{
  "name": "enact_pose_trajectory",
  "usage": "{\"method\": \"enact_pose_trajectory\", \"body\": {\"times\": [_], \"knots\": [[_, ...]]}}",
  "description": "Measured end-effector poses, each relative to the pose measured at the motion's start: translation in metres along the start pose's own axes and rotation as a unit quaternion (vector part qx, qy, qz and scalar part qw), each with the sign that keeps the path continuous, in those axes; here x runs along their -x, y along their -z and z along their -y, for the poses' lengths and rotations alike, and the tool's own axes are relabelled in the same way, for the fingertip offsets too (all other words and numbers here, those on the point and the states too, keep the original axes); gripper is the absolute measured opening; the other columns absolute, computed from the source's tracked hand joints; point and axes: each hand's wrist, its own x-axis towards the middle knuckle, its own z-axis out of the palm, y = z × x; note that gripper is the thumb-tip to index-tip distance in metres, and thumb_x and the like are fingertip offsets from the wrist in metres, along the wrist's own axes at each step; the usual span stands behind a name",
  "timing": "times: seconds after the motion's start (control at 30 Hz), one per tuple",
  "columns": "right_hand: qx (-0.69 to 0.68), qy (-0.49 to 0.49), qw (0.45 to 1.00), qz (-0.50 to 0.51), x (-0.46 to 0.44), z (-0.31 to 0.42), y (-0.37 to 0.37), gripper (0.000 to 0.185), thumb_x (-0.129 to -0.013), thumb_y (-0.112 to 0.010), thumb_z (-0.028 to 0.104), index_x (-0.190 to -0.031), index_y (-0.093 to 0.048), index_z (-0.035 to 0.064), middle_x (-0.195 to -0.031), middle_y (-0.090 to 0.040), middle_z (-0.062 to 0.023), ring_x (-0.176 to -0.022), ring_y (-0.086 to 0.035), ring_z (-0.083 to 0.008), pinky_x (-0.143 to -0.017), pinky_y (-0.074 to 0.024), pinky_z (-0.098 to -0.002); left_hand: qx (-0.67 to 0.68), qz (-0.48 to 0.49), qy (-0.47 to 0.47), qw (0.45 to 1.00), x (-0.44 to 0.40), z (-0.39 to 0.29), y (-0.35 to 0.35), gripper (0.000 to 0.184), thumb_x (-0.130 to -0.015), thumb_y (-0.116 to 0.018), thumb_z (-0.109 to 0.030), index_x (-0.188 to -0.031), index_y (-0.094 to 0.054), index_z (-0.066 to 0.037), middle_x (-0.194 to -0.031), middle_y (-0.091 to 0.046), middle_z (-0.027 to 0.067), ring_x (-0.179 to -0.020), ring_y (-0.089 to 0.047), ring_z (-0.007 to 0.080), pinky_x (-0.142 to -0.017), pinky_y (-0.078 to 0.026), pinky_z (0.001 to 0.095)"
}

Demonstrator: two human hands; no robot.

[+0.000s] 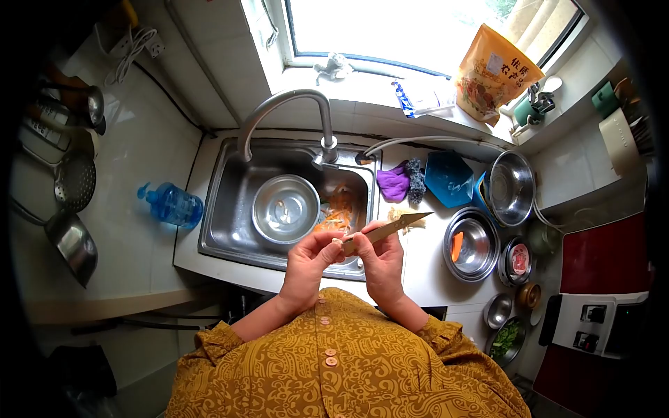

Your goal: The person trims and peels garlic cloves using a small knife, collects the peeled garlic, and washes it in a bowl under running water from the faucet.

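My right hand (381,261) is closed around a knife (397,226), its blade pointing up and to the right. Beside it, my left hand (306,268) pinches a small pale piece (337,242) that looks like garlic, close to the knife's near end. Both hands are over the front edge of the steel sink (230,209). Inside the sink, a metal bowl (286,209) holds a few small pale pieces. Orange and whitish peelings (339,209) lie in the sink to the right of that bowl.
A curved faucet (289,96) rises behind the sink. Left stands a blue soap bottle (174,205). On the right are a purple cloth (394,182), a blue basket (448,179), a bowl with a carrot piece (456,246), a meat bowl (518,259) and a greens bowl (506,338).
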Motion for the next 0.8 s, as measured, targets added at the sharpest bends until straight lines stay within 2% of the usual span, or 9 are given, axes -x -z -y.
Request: {"method": "enact_pose_trajectory", "body": {"times": [0.07, 0.13, 0.3, 0.37, 0.4, 0.47, 0.5, 0.57, 0.8], "knots": [[0.041, 0.019, 0.999, 0.009, 0.002, -0.003, 0.001, 0.021, -0.091, -0.058, 0.010, -0.105, -0.045, 0.0024, -0.090, -0.063, -0.0091, -0.084, -0.063, -0.0139, -0.075, -0.0523, -0.0268, 0.021, -0.017, 0.022, 0.999, 0.000, 0.001, 0.002, 0.024, -0.094, -0.055, -0.020, -0.110, -0.057, -0.002, -0.097, -0.063, 0.0043, -0.083, -0.059, 0.0097, -0.079, -0.050, 0.0260], [0.040, 0.010, 0.999, 0.011, 0.005, -0.004, -0.001, 0.019, -0.092, -0.058, 0.010, -0.104, -0.045, 0.0030, -0.091, -0.063, -0.0098, -0.084, -0.063, -0.0145, -0.076, -0.0516, -0.0272, 0.124, -0.019, 0.018, 0.992, -0.002, -0.002, 0.006, 0.026, -0.095, -0.052, -0.025, -0.109, -0.056, -0.003, -0.090, -0.062, 0.0022, -0.077, -0.057, 0.0076, -0.077, -0.050, 0.0248], [0.050, 0.021, 0.998, 0.029, 0.005, -0.008, -0.002, 0.018, -0.092, -0.056, 0.010, -0.104, -0.045, 0.0032, -0.096, -0.064, -0.0112, -0.088, -0.062, -0.0146, -0.079, -0.0496, -0.0269, 0.068, -0.018, 0.015, 0.997, 0.002, -0.007, 0.008, 0.031, -0.096, -0.049, -0.030, -0.110, -0.055, -0.002, -0.088, -0.062, 0.0029, -0.075, -0.059, 0.0076, -0.076, -0.050, 0.0230], [0.125, 0.046, 0.991, -0.002, 0.000, -0.009, 0.009, 0.020, -0.091, -0.058, 0.009, -0.106, -0.047, 0.0026, -0.097, -0.064, -0.0089, -0.086, -0.062, -0.0127, -0.075, -0.0492, -0.0239, 0.017, -0.042, 0.003, 0.999, 0.006, -0.016, -0.002, 0.028, -0.095, -0.052, -0.023, -0.112, -0.055, 0.000, -0.093, -0.063, 0.0053, -0.082, -0.063, 0.0108, -0.078, -0.052, 0.0239], [0.121, 0.041, 0.992, -0.020, -0.001, -0.004, 0.010, 0.021, -0.091, -0.059, 0.010, -0.108, -0.048, 0.0027, -0.097, -0.063, -0.0074, -0.088, -0.061, -0.0117, -0.077, -0.0479, -0.0233, 0.018, -0.042, 0.003, 0.999, 0.007, -0.014, -0.001, 0.028, -0.095, -0.052, -0.023, -0.112, -0.055, 0.000, -0.093, -0.063, 0.0053, -0.082, -0.063, 0.0108, -0.078, -0.052, 0.0239], [0.121, 0.053, 0.990, -0.040, -0.003, 0.007, 0.009, 0.022, -0.091, -0.060, 0.011, -0.108, -0.048, 0.0028, -0.095, -0.062, -0.0057, -0.088, -0.059, -0.0108, -0.077, -0.0473, -0.0230, -0.116, -0.005, -0.075, 0.990, 0.008, -0.012, 0.003, 0.025, -0.092, -0.056, -0.012, -0.114, -0.056, 0.001, -0.100, -0.064, 0.0080, -0.089, -0.065, 0.0143, -0.081, -0.053, 0.0257], [0.103, 0.037, 0.993, -0.033, -0.001, 0.011, 0.009, 0.024, -0.090, -0.061, 0.011, -0.109, -0.048, 0.0029, -0.093, -0.060, -0.0042, -0.088, -0.058, -0.0101, -0.078, -0.0467, -0.0227, -0.116, -0.005, -0.076, 0.990, 0.009, -0.012, 0.003, 0.025, -0.092, -0.056, -0.012, -0.114, -0.056, 0.001, -0.100, -0.064, 0.0080, -0.089, -0.065, 0.0143, -0.081, -0.053, 0.0257], [0.083, 0.031, 0.996, -0.020, 0.002, 0.014, 0.002, 0.025, -0.090, -0.062, 0.011, -0.109, -0.048, 0.0029, -0.092, -0.060, -0.0038, -0.087, -0.058, -0.0097, -0.078, -0.0466, -0.0225, -0.133, -0.013, -0.085, 0.987, 0.011, -0.011, 0.002, 0.027, -0.088, -0.060, -0.002, -0.114, -0.056, 0.003, -0.101, -0.064, 0.0091, -0.091, -0.064, 0.0145, -0.083, -0.052, 0.0260], [0.121, 0.043, 0.992, -0.005, 0.006, 0.009, -0.004, 0.027, -0.087, -0.066, 0.010, -0.107, -0.050, 0.0002, -0.090, -0.063, -0.0066, -0.081, -0.061, -0.0104, -0.069, -0.0495, -0.0224, -0.167, -0.009, -0.095, 0.981, 0.013, -0.012, 0.001, 0.027, -0.086, -0.062, -0.001, -0.113, -0.057, 0.004, -0.099, -0.065, 0.0092, -0.091, -0.063, 0.0124, -0.084, -0.052, 0.0252]]}}
